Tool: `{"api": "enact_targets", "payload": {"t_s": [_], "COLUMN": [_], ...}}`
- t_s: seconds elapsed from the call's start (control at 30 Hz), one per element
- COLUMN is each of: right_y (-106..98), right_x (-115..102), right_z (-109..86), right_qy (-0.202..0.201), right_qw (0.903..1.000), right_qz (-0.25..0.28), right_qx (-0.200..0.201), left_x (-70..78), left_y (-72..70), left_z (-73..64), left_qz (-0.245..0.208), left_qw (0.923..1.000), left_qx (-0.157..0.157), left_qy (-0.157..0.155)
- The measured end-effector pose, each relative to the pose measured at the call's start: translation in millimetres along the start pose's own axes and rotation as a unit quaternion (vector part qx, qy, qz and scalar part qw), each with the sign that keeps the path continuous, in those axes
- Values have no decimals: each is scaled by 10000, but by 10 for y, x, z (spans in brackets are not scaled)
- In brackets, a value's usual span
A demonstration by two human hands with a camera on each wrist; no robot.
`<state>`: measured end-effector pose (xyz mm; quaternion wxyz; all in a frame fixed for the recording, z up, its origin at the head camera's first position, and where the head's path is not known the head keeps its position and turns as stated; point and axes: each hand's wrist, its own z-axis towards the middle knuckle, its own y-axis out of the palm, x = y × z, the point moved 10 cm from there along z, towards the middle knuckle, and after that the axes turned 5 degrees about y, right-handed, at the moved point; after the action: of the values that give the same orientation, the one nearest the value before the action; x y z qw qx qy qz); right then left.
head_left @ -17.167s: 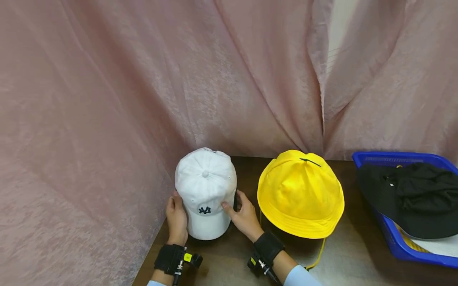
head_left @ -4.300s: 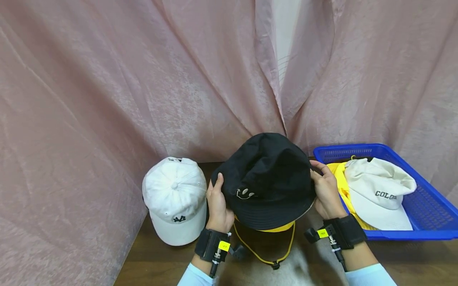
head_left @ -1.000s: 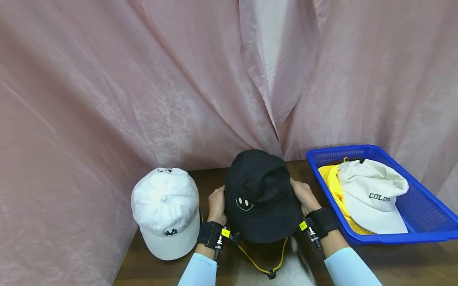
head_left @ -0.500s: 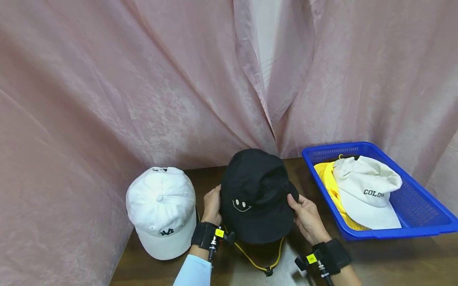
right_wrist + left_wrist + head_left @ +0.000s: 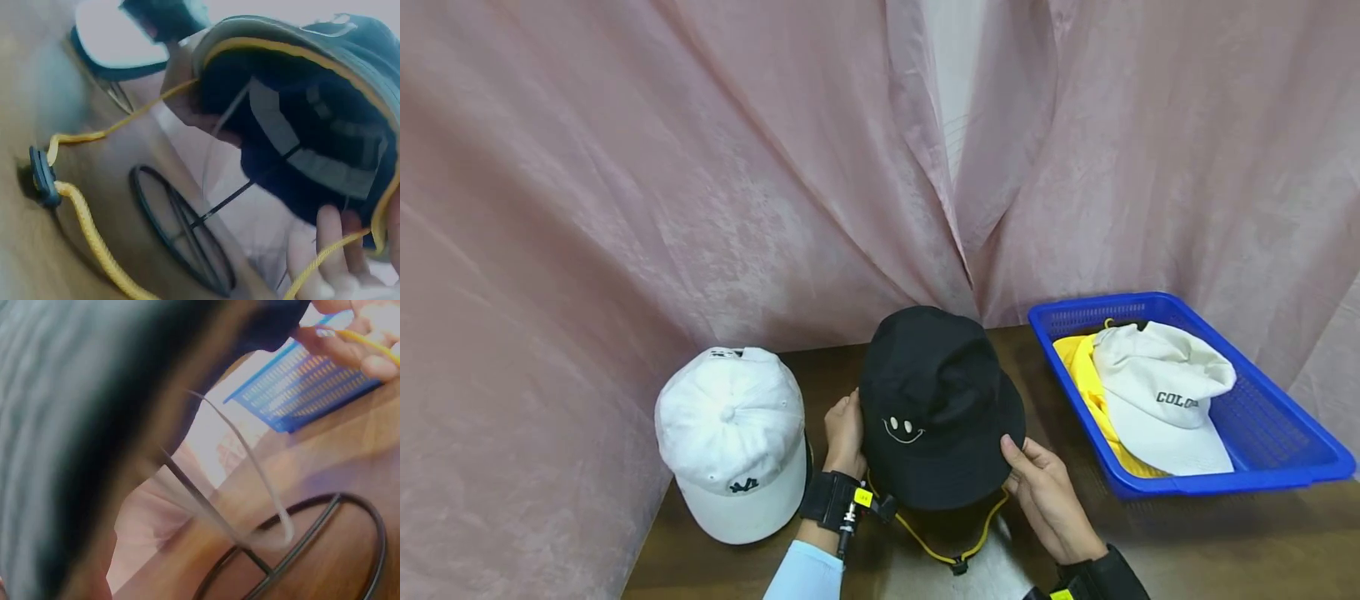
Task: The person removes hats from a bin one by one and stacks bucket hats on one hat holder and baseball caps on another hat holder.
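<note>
A black bucket hat (image 5: 936, 417) with a stitched smiley face sits in the middle of the table, over a thin wire stand (image 5: 199, 222). A yellow rim shows under its brim in the right wrist view, around a dark lining. A yellow cord (image 5: 90, 234) with a black toggle (image 5: 958, 567) hangs below in front. My left hand (image 5: 846, 433) holds the brim's left side, its fingers partly hidden beneath. My right hand (image 5: 1048, 500) pinches the front right brim, thumb on top and fingers underneath.
A white cap (image 5: 730, 442) with a dark logo stands at the left. At the right, a blue basket (image 5: 1277, 479) holds an off-white cap (image 5: 1165, 400) and something yellow (image 5: 1082, 375). A pink curtain (image 5: 760, 167) hangs behind the table.
Earlier, the black hat came from the basket onto the yellow hat's spot and was lowered there. Within the last second, my right hand slid forward along its brim; my left hand stayed.
</note>
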<state>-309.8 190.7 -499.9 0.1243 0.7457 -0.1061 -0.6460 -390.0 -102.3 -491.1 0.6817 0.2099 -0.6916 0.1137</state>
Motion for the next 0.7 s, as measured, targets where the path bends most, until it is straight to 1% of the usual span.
{"api": "enact_targets", "payload": {"t_s": [0.03, 0.1, 0.17, 0.27, 0.37, 0.43, 0.5, 0.57, 0.63, 0.7], "right_y": [21, 31, 35, 15, -1, -5, 34, 68, 90, 112], "right_x": [12, 57, 132, 214, 225, 201, 165, 112, 35, -36], "right_z": [3, 15, 28, 58, 91, 116, 152, 199, 262, 332], "right_qy": [-22, -51, 46, 297, 586, 729, 807, 779, 626, 467], "right_qw": [9997, 9980, 9954, 9920, 9900, 9887, 9843, 9783, 9737, 9688], "right_qz": [139, 209, 209, 140, 215, 570, 1064, 1574, 1920, 2209], "right_qx": [-220, -594, -938, -1220, -1268, -1179, -1156, -1103, -1055, -1018], "left_x": [8, 16, 21, 8, -35, -71, -114, -156, -178, -181], "left_y": [-1, -8, -24, -7, 26, 68, 97, 148, 213, 271], "left_z": [5, 19, 40, 66, 61, 45, 27, 9, -4, -4], "left_qz": [1, -39, -71, -72, -50, -124, -308, -571, -950, -1313], "left_qw": [10000, 10000, 9999, 9998, 9995, 9987, 9963, 9911, 9826, 9734], "left_qx": [8, 40, 87, 33, -77, -254, -482, -799, -1122, -1355], "left_qy": [-12, -72, -116, -182, -309, -414, -642, -895, -1132, -1297]}}
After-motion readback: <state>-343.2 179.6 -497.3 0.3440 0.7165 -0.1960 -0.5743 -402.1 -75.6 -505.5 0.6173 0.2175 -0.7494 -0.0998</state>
